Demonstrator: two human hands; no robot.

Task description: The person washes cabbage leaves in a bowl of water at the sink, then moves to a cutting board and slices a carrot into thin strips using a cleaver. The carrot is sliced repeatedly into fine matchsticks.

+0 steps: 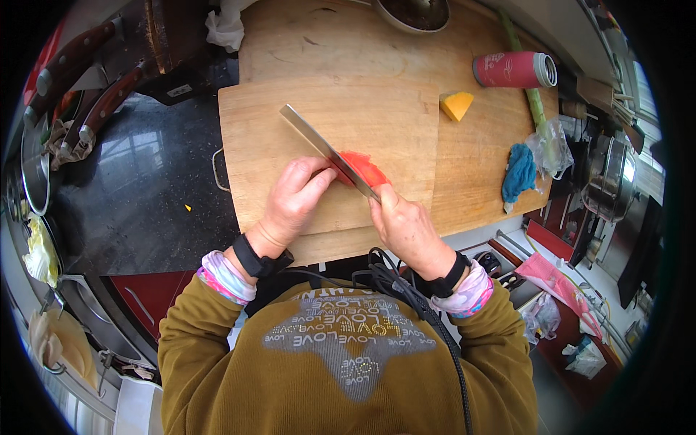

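Note:
A smaller wooden cutting board (272, 130) lies on a larger wooden board (478, 152). On the smaller one is a flat heap of red sliced food (372, 169), perhaps tomato or pepper. My right hand (405, 225) grips a wide-bladed kitchen knife (321, 144), whose blade points up and left across the red food. At the blade's left side, the fingertips of my left hand (299, 190) press on a piece of the red food, mostly hidden beneath them. An orange-yellow wedge (457, 105), maybe pumpkin, rests right of the smaller board.
A pink tumbler (511, 69) lies on its side above a long green stalk (535, 109). Near the right edge are a blue cloth (518, 174) and a plastic bag (552, 147). A metal bowl (414, 24) stands at the back. Wood-handled knives (111, 100) are at upper left.

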